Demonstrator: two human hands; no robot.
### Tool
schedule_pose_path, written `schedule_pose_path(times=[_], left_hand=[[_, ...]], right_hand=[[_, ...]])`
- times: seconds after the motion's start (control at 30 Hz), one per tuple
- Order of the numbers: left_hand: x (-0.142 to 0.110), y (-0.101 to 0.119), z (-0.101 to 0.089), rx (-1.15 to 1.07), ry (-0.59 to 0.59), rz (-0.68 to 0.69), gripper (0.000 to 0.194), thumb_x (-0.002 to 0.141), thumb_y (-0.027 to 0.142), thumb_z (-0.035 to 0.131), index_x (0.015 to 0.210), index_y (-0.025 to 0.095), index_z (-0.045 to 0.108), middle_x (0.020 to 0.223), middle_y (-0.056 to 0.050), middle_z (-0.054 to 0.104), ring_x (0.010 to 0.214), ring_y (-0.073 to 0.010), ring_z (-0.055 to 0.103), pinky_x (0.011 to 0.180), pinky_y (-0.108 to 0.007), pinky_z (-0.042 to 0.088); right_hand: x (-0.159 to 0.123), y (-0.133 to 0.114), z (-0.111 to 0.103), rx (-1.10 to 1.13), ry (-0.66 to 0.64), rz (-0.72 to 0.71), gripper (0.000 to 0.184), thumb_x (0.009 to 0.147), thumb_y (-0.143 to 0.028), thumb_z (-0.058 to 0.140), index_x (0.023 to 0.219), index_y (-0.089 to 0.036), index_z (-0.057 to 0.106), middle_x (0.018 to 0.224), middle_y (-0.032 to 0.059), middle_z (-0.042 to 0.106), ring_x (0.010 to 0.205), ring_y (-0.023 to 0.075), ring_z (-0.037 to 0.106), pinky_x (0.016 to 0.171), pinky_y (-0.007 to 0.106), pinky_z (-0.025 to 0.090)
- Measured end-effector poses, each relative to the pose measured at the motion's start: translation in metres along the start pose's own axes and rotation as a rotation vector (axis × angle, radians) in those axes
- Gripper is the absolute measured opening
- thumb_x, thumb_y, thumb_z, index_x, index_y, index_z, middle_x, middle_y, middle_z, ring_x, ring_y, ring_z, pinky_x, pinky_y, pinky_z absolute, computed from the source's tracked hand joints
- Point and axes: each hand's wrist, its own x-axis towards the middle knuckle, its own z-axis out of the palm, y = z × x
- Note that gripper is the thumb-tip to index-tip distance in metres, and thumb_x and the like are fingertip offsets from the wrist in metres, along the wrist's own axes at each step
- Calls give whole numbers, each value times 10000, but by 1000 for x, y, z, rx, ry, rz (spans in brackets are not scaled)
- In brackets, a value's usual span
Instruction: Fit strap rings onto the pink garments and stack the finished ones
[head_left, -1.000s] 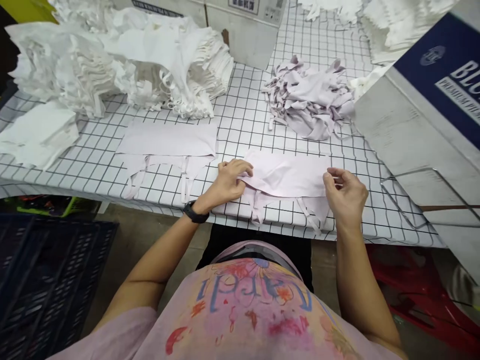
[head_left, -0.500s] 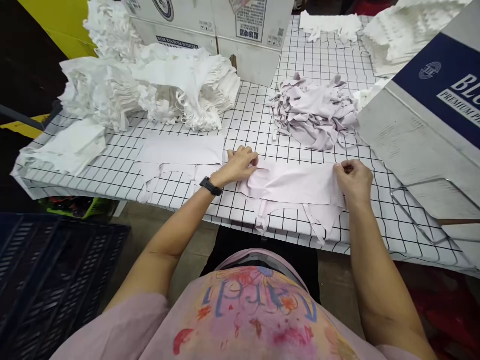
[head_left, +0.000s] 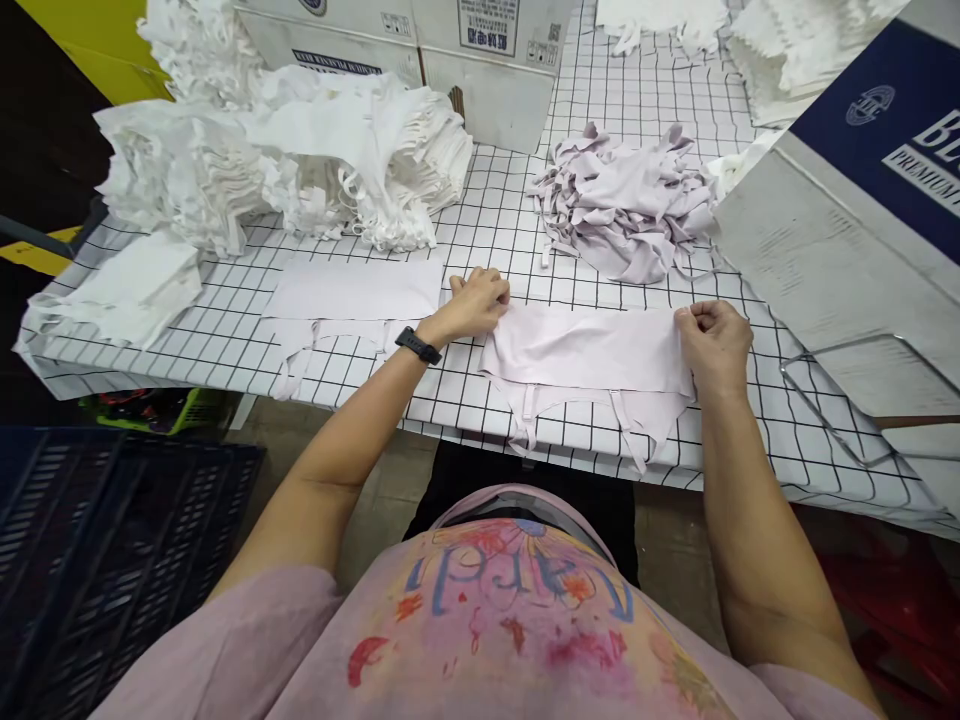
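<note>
A pale pink strappy top lies across the checked cloth in front of me, its straps hanging toward the table's near edge. My left hand pinches its upper left corner, and a black band sits on that wrist. At the upper right corner, my right hand grips the fabric between thumb and fingers. To the left, a similar pale top lies flat with its straps toward me. Beyond my hands is a crumpled heap of mauve-pink garments.
Stacks of white garments stand at the back left, with a smaller white pile near the left corner. A white carton is behind them. Another carton and a bent metal wire frame are at right. Blue crates stand below left.
The pink top is pulled straighter and flatter between my hands, with fewer folds near the left corner. My right hand has shifted slightly to the right. The camera view has moved a little.
</note>
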Motion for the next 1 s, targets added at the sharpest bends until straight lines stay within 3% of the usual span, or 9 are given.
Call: schedule_pose_path(times=[0.13,0.27,0.4,0.47,0.57,0.67,0.8,1.0], left_hand=[[1,-4,6,1,201,-84,110,933,132,490,949,193,580,1174,-112,584,1168,-324,517,968,-535,342],[-11,4,15,-2,280,-83,199,924,114,491,1078,204,581,1258,-117,558,1219,-323,504,989,-517,367],[-46,26,21,-103,163,232,93,984,216,514,1035,195,589,1172,-90,580,1137,-254,526,981,-422,405],[-71,40,26,-177,78,362,153,1008,337,560,968,193,594,1094,-71,583,1051,-222,531,960,-385,421],[-108,59,37,-214,4,451,333,986,489,614,849,186,601,1050,-66,586,1023,-212,524,941,-381,405],[-138,69,56,-105,-14,496,403,973,553,613,830,177,627,1014,-83,604,1017,-231,524,897,-408,368],[-161,69,84,89,72,486,329,1011,455,592,857,168,634,1085,-113,653,1106,-272,537,942,-474,315],[-174,65,113,236,223,348,162,1017,225,538,907,218,657,1075,-97,673,1155,-275,535,934,-492,301]], right_hand=[[3,-2,1,-37,24,8,88,811,-297,626,822,-235,564,725,42,621,621,163,497,724,333,450],[3,-4,2,-44,46,16,66,820,-266,605,851,-227,560,744,58,645,633,168,527,739,333,462],[-19,-8,-7,-66,78,-121,213,807,-294,618,999,-201,603,1048,134,705,838,204,627,814,342,492],[-41,-11,-16,-105,111,-188,254,807,-319,621,1031,-198,625,1149,133,686,921,222,640,814,352,503],[-80,-15,-33,-100,33,-178,228,859,-377,620,1007,-212,671,1092,89,693,848,204,651,758,338,523],[-119,-14,-52,-117,-48,-111,226,893,-434,627,940,-225,698,915,50,710,712,181,628,722,323,520],[-158,-6,-72,-123,-240,3,289,897,-504,645,837,-227,700,688,15,672,623,184,615,672,313,504],[-188,0,-78,-35,-354,-5,309,900,-527,656,864,-224,708,774,34,729,679,205,674,715,337,538]])
